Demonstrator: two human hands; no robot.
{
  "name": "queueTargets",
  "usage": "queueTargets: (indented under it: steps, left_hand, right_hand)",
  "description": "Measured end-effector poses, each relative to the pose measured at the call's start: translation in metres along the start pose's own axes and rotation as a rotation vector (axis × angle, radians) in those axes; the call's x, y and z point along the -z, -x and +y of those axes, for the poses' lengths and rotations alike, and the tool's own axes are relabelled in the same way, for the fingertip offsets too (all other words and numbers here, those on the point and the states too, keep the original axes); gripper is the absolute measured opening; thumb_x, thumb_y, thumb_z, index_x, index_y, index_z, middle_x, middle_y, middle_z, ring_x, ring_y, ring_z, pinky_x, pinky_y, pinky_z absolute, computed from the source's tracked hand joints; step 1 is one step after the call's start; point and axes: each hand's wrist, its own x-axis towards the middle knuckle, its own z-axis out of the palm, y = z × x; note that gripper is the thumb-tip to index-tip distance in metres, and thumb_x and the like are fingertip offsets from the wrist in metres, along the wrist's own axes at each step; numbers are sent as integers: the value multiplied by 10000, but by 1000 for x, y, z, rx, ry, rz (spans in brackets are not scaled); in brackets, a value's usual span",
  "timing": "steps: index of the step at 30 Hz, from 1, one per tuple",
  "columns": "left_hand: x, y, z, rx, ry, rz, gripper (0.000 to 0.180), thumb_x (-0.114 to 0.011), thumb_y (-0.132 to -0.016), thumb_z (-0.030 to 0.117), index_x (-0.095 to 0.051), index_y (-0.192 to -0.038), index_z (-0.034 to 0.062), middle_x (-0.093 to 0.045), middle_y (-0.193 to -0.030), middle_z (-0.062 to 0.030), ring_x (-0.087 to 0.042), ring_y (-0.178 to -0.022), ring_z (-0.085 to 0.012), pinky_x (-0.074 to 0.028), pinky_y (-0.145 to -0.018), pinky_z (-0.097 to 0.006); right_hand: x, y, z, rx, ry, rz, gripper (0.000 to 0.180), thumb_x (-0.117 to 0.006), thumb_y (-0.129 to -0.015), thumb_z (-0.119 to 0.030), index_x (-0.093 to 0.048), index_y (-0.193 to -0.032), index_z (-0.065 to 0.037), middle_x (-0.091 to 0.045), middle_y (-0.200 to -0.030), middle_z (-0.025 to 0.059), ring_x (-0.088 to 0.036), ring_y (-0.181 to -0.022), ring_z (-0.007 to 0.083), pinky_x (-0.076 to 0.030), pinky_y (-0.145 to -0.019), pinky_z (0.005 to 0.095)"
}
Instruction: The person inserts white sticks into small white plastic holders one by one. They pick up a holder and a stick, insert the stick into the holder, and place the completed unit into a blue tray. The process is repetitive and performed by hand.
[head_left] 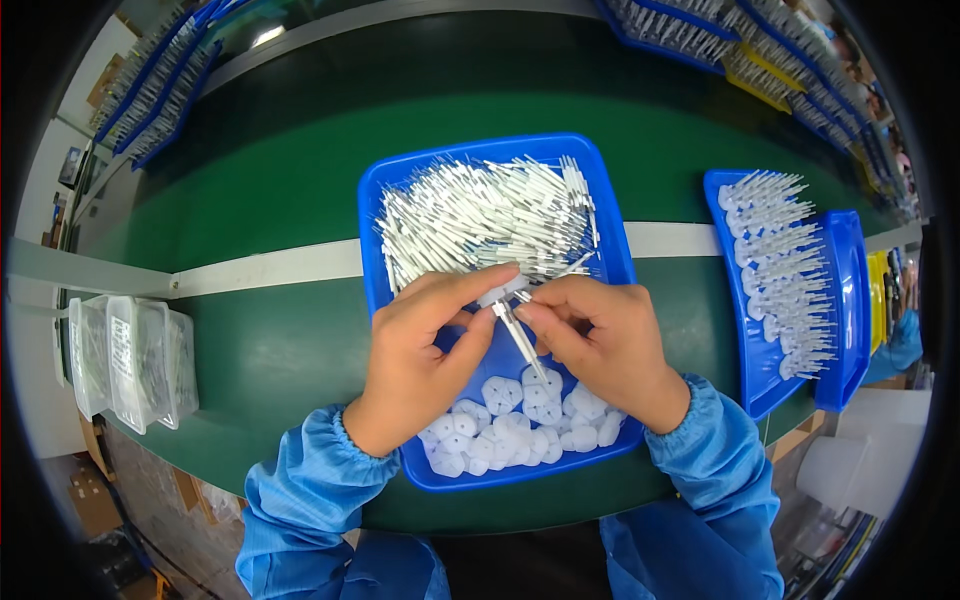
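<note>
Over the middle of a blue tray (405, 462), my two hands meet. Between thumb and fingers, my left hand (425, 335) grips a white plastic disc (497, 294), partly covered by the fingers. Thin white rods with metal tips (517, 335) slant down from it toward me. My right hand (605, 335) pinches one thin white rod (523, 296) against the disc; its far end is hidden by the fingers. Behind my hands lies a heap of white rods with metal pins (480, 215). Loose white lobed discs (500, 440) fill the near end of the tray.
At right stands a blue tray (755, 380) of discs fitted with rods (785, 270), overlapping another blue tray (848, 300). Clear plastic boxes (135, 360) sit at left. Stacked trays of rods (160, 90) rise far left, others (740, 60) far right. A white bar (270, 270) crosses the green table (260, 350).
</note>
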Motion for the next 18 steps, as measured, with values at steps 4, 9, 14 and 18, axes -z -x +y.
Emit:
queueTargets:
  steps: [4, 9, 14, 18]
  left_hand:
    - [3, 1, 7, -64, -177, -9, 485, -772, -874, -110, -816, -1322, 71, -792, -969, -134, -740, -775, -220, -606, -711, -346]
    - [-1, 2, 8, -194, -333, 18, 496, -785, -828, -112, -831, -1292, 58, -740, -794, -130, -712, -706, -250, -570, -662, -361]
    - [-2, 6, 6, -117, -303, 16, 488, -795, -836, -97, -830, -1298, 55, -745, -806, -128, -720, -711, -237, -576, -663, -349]
    - [-1, 7, 8, -48, -251, -14, 477, -802, -849, -86, -827, -1305, 54, -761, -850, -128, -729, -721, -216, -591, -681, -334]
  right_hand:
    - [3, -3, -2, 139, 194, 45, 118, -877, -925, -171, -807, -974, -90, -724, -699, 43, -685, -578, 206, -489, -555, 345]
    - [2, -2, 0, 428, 560, 126, 110, -879, -903, -179, -794, -905, -109, -731, -702, 25, -673, -580, 208, -438, -600, 357]
    - [1, -3, 7, 452, 511, 116, 114, -877, -902, -169, -787, -886, -100, -728, -696, 26, -673, -577, 217, -436, -595, 368]
    - [4, -7, 9, 424, 428, 65, 111, -880, -898, -162, -788, -893, -100, -737, -704, 28, -678, -579, 216, -441, -587, 372]
